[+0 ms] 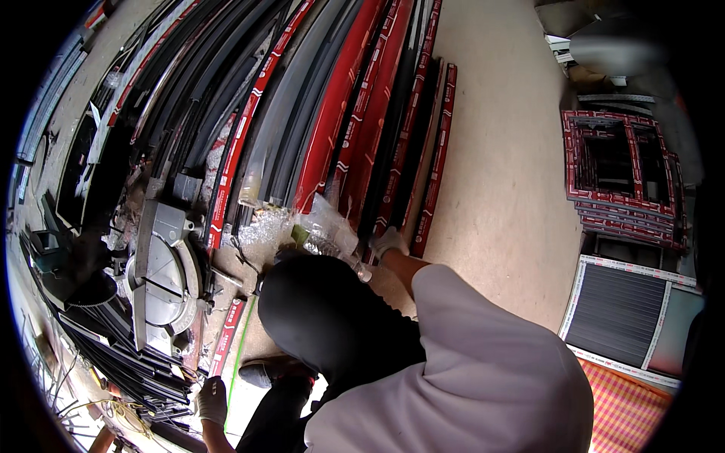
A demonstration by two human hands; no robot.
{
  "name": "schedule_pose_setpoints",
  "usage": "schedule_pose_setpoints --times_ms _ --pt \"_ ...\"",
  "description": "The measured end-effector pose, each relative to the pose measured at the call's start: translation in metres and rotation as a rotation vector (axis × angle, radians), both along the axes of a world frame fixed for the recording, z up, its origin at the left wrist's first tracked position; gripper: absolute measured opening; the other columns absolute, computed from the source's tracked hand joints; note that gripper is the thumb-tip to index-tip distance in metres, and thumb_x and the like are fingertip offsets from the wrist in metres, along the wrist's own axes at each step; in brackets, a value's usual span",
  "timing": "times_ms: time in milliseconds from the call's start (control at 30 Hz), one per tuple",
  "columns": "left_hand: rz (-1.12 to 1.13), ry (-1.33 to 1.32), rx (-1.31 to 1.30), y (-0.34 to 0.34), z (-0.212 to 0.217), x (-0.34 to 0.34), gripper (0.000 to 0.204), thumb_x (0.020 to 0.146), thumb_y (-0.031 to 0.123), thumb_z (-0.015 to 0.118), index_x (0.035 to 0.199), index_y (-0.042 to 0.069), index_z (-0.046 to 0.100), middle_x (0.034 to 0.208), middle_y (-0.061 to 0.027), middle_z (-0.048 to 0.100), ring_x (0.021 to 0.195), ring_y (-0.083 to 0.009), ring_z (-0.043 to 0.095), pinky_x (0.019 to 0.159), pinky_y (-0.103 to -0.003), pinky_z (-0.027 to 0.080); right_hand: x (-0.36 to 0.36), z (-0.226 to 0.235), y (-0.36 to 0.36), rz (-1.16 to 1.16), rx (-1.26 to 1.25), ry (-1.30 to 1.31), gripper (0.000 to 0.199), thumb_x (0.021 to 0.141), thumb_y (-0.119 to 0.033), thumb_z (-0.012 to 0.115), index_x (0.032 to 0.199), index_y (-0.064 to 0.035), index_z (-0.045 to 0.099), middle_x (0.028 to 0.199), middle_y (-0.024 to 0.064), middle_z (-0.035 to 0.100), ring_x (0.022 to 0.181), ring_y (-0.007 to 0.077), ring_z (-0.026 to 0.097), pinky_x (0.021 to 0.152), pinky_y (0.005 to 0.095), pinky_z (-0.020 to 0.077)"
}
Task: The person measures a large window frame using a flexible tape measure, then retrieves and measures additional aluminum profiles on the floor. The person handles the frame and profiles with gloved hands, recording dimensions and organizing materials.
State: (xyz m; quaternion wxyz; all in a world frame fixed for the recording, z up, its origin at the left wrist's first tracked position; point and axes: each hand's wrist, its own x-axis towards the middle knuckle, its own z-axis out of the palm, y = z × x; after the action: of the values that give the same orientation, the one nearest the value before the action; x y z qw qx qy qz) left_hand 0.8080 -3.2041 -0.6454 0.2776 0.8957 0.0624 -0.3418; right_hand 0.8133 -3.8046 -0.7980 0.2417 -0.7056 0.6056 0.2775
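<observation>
My right hand (390, 242), in a pale glove, is closed around the near end of a long dark profile with red printed film (398, 170). Crumpled clear plastic wrap (330, 229) lies just left of it, by the ends of other red-filmed bars. At the lower left, my gloved left hand (212, 401) is closed at the near end of a short red-filmed profile (227, 336). That piece lies beside the miter saw (162, 275). My bent black-trousered knee (325, 298) stands between my hands, and the left fingertips are partly hidden.
Long dark, grey and red profiles (291, 121) stretch away in rows. Offcuts (128, 370) and yellow cord (113, 411) litter the lower left. Red-filmed frames (623, 215) are stacked at right, above a grey ribbed panel (615, 306) and checked orange cloth (627, 404).
</observation>
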Motion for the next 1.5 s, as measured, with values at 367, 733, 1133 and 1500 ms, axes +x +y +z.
schedule_pose_setpoints --times_ms 367,733,1133,1500 --pt "0.047 0.123 -0.028 -0.034 -0.001 -0.009 0.032 0.1 0.024 0.053 0.115 -0.003 0.061 0.106 -0.0153 0.069 0.098 -0.0249 0.066 0.088 -0.036 0.051 0.018 -0.044 0.033 -0.222 -0.212 0.138 0.044 0.089 -0.021 0.065 0.129 -0.011 0.049 0.125 0.0131 0.055 0.115 0.0314 0.061 0.089 0.0424 0.0559" --pt "0.096 0.157 0.046 -0.041 0.013 -0.018 0.034 0.1 0.026 0.055 0.12 -0.001 0.062 0.108 -0.012 0.069 0.099 -0.0202 0.064 0.089 -0.034 0.05 0.004 -0.034 0.024 -0.21 -0.08 0.124 0.099 0.064 -0.047 0.085 0.139 -0.0042 0.035 0.141 0.0187 0.043 0.123 0.0342 0.056 0.097 0.0454 0.0519" --pt "0.037 0.042 -0.013 -0.064 0.025 -0.006 0.034 0.1 0.026 0.055 0.12 -0.001 0.062 0.11 -0.0156 0.069 0.102 -0.025 0.066 0.09 -0.036 0.05 -0.039 0.025 -0.017 -0.266 0.287 -0.513 0.074 0.068 -0.033 0.086 0.119 0.0092 0.052 0.106 0.02 0.065 0.091 0.0247 0.065 0.077 0.0364 0.0553" --pt "0.1 -0.396 -0.424 -0.159 0.123 0.039 0.026 0.101 0.016 0.057 0.118 -0.003 0.064 0.105 -0.0094 0.071 0.098 -0.0126 0.063 0.09 -0.026 0.048 0.077 0.211 0.032 -0.56 0.732 -1.413 0.062 0.075 -0.038 0.086 0.12 -0.002 0.062 0.109 0.0048 0.066 0.099 0.0168 0.062 0.093 0.0345 0.05"
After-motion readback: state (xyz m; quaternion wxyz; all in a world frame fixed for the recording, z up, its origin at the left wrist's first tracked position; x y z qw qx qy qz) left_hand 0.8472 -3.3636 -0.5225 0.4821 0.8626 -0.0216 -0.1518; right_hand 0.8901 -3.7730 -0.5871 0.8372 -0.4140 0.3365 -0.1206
